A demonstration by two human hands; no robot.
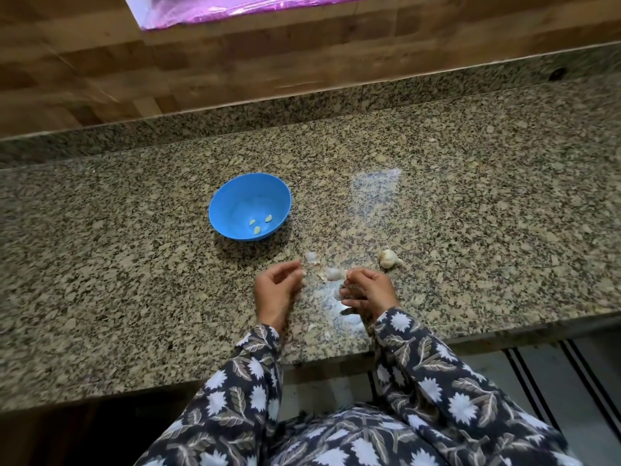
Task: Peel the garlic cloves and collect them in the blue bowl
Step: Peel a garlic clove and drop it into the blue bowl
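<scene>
The blue bowl stands on the granite counter and holds three peeled cloves. Nearer me, my left hand hovers blurred, its fingers loosely curled around nothing. My right hand is curled, its fingers pinching a small pale garlic clove. Its fingertips are right beside a cluster of unpeeled cloves lying between my hands. A partial garlic bulb lies just right of my right hand.
Loose garlic skins are scattered on the counter around and below my hands. The counter's front edge runs just under my wrists. A wooden wall with a purple sheet rises behind the counter.
</scene>
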